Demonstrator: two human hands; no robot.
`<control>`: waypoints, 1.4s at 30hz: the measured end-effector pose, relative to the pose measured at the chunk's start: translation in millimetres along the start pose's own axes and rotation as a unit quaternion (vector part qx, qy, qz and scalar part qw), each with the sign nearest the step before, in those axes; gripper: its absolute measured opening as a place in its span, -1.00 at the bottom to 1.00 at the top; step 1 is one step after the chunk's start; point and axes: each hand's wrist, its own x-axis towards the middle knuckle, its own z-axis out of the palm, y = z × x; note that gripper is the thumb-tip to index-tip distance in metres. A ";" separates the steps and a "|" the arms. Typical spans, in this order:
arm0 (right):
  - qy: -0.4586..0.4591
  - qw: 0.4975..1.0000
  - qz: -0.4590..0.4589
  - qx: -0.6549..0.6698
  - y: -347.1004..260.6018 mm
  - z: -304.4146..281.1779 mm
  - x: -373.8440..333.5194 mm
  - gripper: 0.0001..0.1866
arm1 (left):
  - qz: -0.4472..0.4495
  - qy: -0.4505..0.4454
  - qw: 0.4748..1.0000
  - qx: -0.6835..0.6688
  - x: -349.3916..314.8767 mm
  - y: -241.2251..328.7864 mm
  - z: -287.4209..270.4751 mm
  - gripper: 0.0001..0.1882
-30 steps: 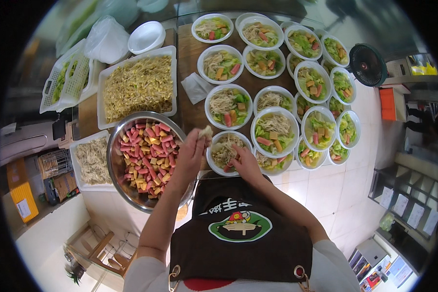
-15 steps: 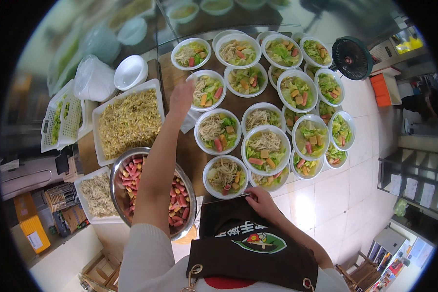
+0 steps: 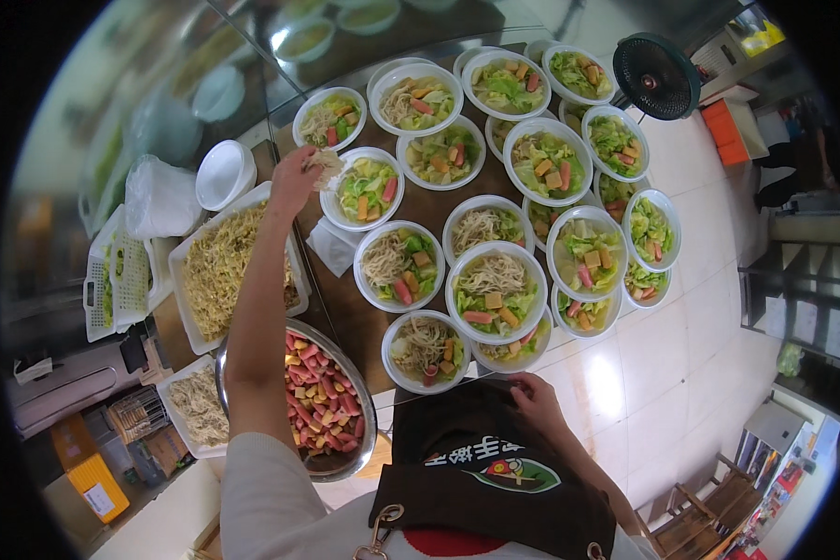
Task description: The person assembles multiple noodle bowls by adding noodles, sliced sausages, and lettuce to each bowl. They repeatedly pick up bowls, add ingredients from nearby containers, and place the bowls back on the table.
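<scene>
White floor tiles (image 3: 681, 373) surround a brown wooden table (image 3: 345, 308) crowded with white bowls of noodles, cabbage and cut sausage, some stacked on one another. At the table's left end sit a white tray of bean sprouts (image 3: 217, 271), a metal basin of sliced sausage and tofu cubes (image 3: 322, 397) and a smaller white tray of shredded food (image 3: 196, 406). Farther left lie a white perforated basket (image 3: 121, 280), a clear plastic bag (image 3: 159, 198) and a stack of white lids (image 3: 222, 174). A black fan (image 3: 656, 75) stands on the floor at the far right.

The left hand (image 3: 299, 177) reaches far across the table, fingers pinched around a small clump of noodles (image 3: 327, 164), held above the gap between a far bowl of noodles and vegetables (image 3: 329, 118) and the cabbage bowl (image 3: 369, 189) just nearer. The right hand (image 3: 537, 401) rests loosely curled at the near table edge, grasping nothing, just beside the nearest noodle bowl (image 3: 427, 350) and above the dark apron (image 3: 485, 467).
</scene>
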 end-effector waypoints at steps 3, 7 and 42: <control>0.002 1.000 0.012 0.012 9.2 -3.0 -1.3 -0.80 | -0.035 -0.012 0.998 -0.051 0.7 23.0 -19.5 -0.70; 0.007 1.000 0.009 0.021 20.1 -7.2 -3.5 -0.80 | -0.078 -0.013 0.991 -0.112 2.1 19.6 -11.3 -0.71; 0.034 0.994 0.095 0.041 52.1 -19.1 -4.0 -0.81 | 0.034 0.080 0.989 -0.122 22.5 75.7 -61.9 -0.85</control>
